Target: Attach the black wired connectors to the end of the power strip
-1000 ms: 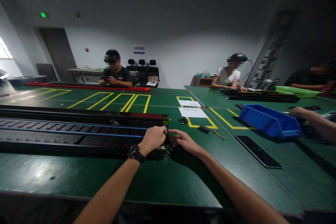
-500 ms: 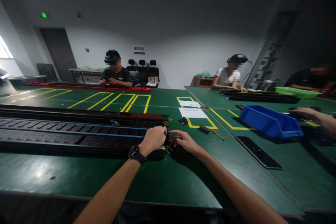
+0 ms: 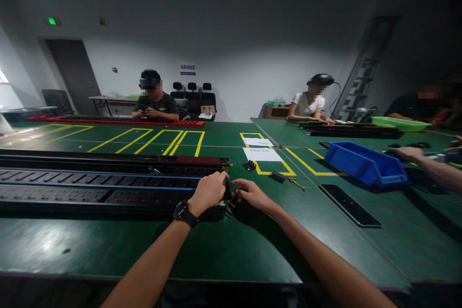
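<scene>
Long black power strips [image 3: 137, 196] with rows of sockets and red dots lie side by side, their right ends near my hands. My left hand [image 3: 208, 193], with a black watch on the wrist, is closed over that end, its fingertips on a small black end piece [image 3: 227, 191]. From the right, my right hand [image 3: 252, 195] pinches at the same spot, fingers curled. Thin wires [image 3: 230, 206] stick out below the fingertips. What exactly the right fingers grip is too small and dark to make out.
A phone [image 3: 350, 205] and a blue bin [image 3: 364, 163] lie to the right. Beyond my hands are paper sheets [image 3: 263, 154], a black block [image 3: 277, 177] and a yellow wire [image 3: 298, 184]. Co-workers sit across the green table [image 3: 144, 250]; another person's hand [image 3: 411, 153] reaches in at right.
The whole view has shifted slightly, so things appear a little further left. My hands stay at the strip's end with nearly the same grip. The other person's hand at right has moved slightly.
</scene>
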Available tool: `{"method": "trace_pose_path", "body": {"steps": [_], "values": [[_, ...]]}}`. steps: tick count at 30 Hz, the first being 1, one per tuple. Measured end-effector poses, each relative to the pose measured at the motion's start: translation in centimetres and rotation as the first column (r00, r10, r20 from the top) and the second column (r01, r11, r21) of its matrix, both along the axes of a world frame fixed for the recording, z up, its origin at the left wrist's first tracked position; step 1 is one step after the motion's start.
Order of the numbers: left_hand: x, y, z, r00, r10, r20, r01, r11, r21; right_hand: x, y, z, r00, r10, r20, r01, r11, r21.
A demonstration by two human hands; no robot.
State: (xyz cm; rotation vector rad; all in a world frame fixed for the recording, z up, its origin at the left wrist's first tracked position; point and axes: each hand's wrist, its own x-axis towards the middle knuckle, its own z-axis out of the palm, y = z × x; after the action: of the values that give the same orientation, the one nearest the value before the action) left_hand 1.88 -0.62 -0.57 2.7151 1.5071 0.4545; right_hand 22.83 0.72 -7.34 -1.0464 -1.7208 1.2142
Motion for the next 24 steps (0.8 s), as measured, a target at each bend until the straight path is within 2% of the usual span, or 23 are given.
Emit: {"method": "trace_pose_path", "body": {"steps": [9, 24], "values": [[-0.04, 0.38, -0.39, 1.000, -0.017, 0.018, 0.017, 1.000, 0.021, 0.01, -0.14, 0.36, 0.998, 0.012, 0.064, -0.014, 0.999, 0.037], [-0.01, 0.43, -0.33, 0.999, -0.037, 0.015, 0.036, 0.999, 0.040, 0.21, 0.07, 0.06, 0.998, 0.037, 0.047, -0.039, 0.998, 0.044]]}}
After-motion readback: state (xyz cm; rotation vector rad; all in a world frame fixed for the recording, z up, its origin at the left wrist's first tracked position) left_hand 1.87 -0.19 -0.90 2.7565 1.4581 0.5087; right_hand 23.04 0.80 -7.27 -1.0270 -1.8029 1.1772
